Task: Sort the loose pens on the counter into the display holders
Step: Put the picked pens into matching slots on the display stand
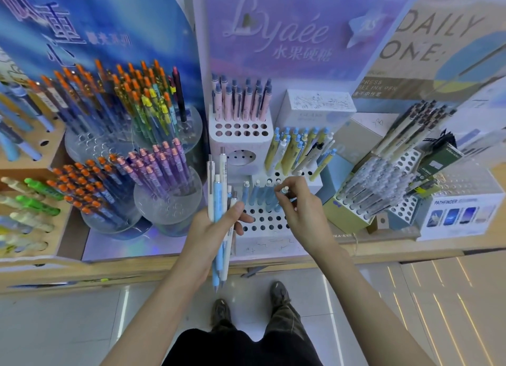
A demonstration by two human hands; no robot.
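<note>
My left hand [216, 228] grips a bundle of white and light blue pens [219, 196], held upright in front of the white stepped display holder [262, 223]. My right hand [299, 209] pinches the top of one blue pen [283, 191] that stands among a row of blue pens [258, 197] in the holder's lowest perforated tier. The middle tier carries yellow and white pens [298, 149], the top tier pink pens with blue caps [241, 100]. Many holes in each tier stand vacant.
Clear round holders with orange-capped and purple pens [153, 171] crowd the left side. A tilted perforated rack of clear pens [383, 182] and a Pathfinder box [462, 215] sit to the right. The wooden counter edge [301, 259] runs across below my hands; tiled floor lies beneath.
</note>
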